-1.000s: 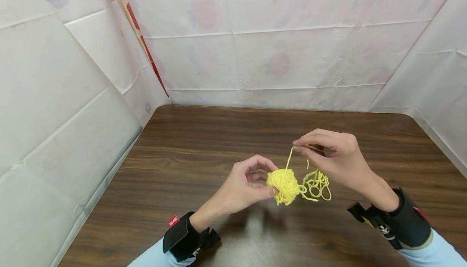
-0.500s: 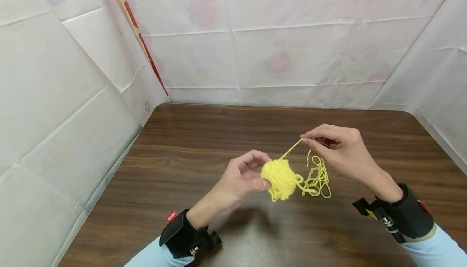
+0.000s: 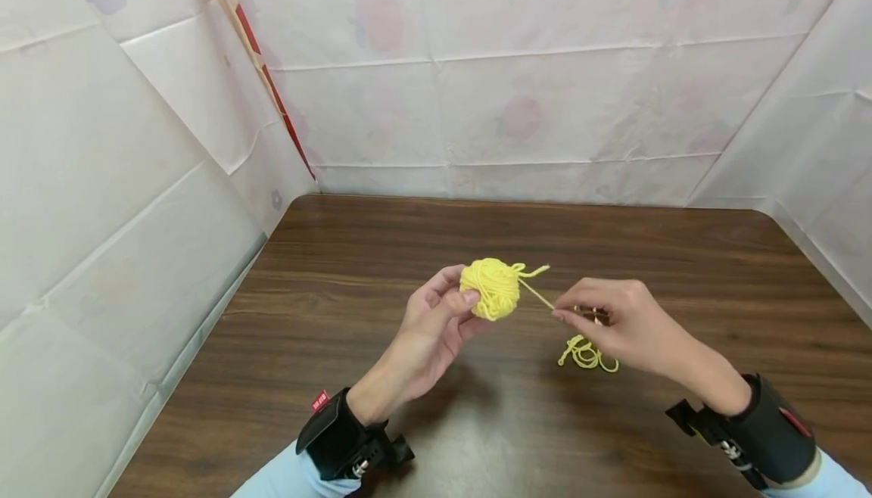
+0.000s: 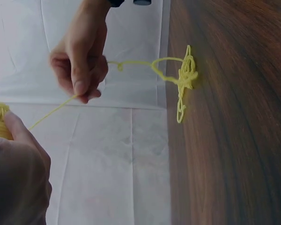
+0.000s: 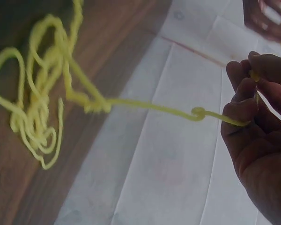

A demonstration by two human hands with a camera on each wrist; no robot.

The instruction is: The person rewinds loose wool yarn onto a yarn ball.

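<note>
Wooden table [image 3: 381,256], left hand [image 3: 436,324] holding yarn ball [image 3: 490,288], right hand [image 3: 616,328] pinching strand [image 5: 150,107], knot visible wrist-side only.

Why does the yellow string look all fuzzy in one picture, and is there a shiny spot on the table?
Right wrist view: the loose yarn sits very near the camera, so it blurs. Head view: ball is sharp, and pale glare shines on the table between the arms. Left wrist view: dimmer, yarn fairly clear.

Fuzzy matt yarn ball [image 3: 490,288]; smooth, slightly glossy wood-grain table [image 3: 409,256]; creased sheeting [image 3: 477,89].
</note>
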